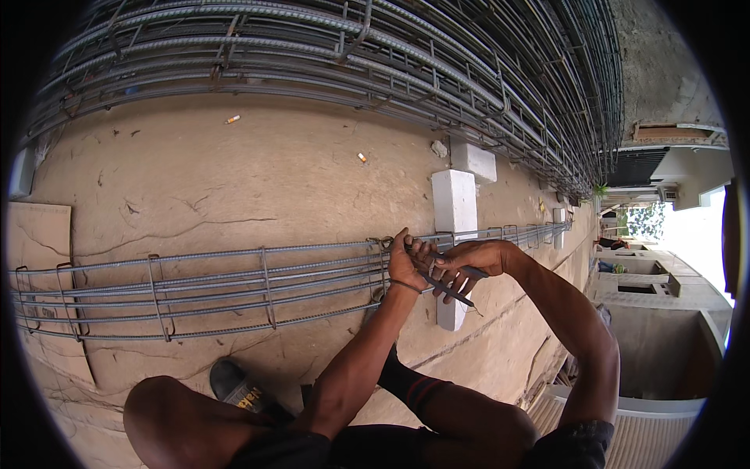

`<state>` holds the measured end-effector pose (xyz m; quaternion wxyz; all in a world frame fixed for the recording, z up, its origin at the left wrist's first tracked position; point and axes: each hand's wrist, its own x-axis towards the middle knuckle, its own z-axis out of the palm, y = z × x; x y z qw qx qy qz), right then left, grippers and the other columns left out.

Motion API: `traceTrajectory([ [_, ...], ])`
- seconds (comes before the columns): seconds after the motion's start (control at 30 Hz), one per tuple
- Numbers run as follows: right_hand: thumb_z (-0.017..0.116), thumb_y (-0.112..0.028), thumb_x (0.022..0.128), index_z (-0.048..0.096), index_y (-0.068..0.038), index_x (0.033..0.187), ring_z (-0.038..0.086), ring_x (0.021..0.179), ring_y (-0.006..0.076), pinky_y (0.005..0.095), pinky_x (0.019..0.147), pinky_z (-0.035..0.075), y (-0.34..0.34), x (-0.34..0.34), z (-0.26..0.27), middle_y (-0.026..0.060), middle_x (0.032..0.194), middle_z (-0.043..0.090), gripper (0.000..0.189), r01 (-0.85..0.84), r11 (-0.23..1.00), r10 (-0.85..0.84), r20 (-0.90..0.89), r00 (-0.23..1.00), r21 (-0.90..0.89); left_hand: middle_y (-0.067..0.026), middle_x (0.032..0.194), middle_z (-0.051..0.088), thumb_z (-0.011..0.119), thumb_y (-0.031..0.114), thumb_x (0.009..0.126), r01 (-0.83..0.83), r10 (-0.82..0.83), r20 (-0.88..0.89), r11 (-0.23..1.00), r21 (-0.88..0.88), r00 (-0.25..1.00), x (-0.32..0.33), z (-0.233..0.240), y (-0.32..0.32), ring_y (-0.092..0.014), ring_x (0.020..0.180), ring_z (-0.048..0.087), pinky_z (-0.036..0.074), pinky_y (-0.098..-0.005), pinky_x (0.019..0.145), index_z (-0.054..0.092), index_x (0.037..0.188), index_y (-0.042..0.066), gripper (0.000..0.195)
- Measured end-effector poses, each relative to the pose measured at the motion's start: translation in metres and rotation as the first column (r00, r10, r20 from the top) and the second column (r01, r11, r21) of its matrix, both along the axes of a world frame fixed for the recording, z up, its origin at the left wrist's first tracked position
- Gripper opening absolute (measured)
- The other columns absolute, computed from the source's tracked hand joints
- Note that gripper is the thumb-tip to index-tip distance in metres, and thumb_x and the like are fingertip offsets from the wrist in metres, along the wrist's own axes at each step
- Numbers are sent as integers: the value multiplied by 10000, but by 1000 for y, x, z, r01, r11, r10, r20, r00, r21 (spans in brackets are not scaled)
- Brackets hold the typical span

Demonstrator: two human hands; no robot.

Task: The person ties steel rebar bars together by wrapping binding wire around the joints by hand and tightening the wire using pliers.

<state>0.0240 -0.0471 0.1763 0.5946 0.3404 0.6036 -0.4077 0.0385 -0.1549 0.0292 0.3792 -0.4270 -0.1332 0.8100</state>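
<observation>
A long, narrow cage of ribbed steel rebar (267,287) with bent stirrups runs left to right before me, raised on a white block (454,202). My right hand (469,261) grips the dark handles of a pliers-like tool (454,291); its head is hidden behind my fingers. Just left of it, my left hand (407,258) is held over the cage's upper bar, fingers curled near the tool. Whether it pinches wire or the tool cannot be made out. Looped wire (385,241) sits on the bar beside my left thumb. Thin wire shows past one handle's end.
Stacked rebar cages (410,53) extend along the far side. Another white block (474,161) supports them near a stone (439,149). Flattened cardboard (44,231) lies under the cage's left end. Cigarette butts (232,119) dot the cracked concrete floor. My shoe (234,381) is close to the cage.
</observation>
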Motion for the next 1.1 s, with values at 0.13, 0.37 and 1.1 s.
traceTrajectory([
  [0.13, 605, -440, 925, 513, 51, 1226, 645, 803, 248, 384, 688, 536, -11, 34, -10, 172, 910, 636, 583, 376, 902, -320, 256, 912, -213, 37, 540, 396, 635, 245, 890, -30, 34, -86, 998, 49, 996, 6, -4, -6, -139, 508, 426, 484, -328, 622, 423, 637, 177, 337],
  [0.37, 601, -289, 920, 565, 44, 1029, 566, 587, 166, 342, 537, 471, -53, 21, -13, 61, 650, 548, 352, -400, 825, 395, 99, 913, 399, 18, 566, 488, 694, 311, 834, -26, 54, -177, 987, 159, 983, 9, -22, -12, -170, 580, 546, 487, -354, 644, 499, 679, 168, 287],
  [1.1, 502, -412, 999, 493, -98, 1362, 376, 1335, 196, 470, 1094, 262, 7, 135, 10, 72, 1369, 512, 480, 450, 893, -402, -419, 814, 18, 6, 732, 524, 526, 513, 956, -92, 91, -90, 996, -7, 992, 50, -14, -19, -138, 647, 499, 455, -320, 623, 617, 1150, 135, 434],
])
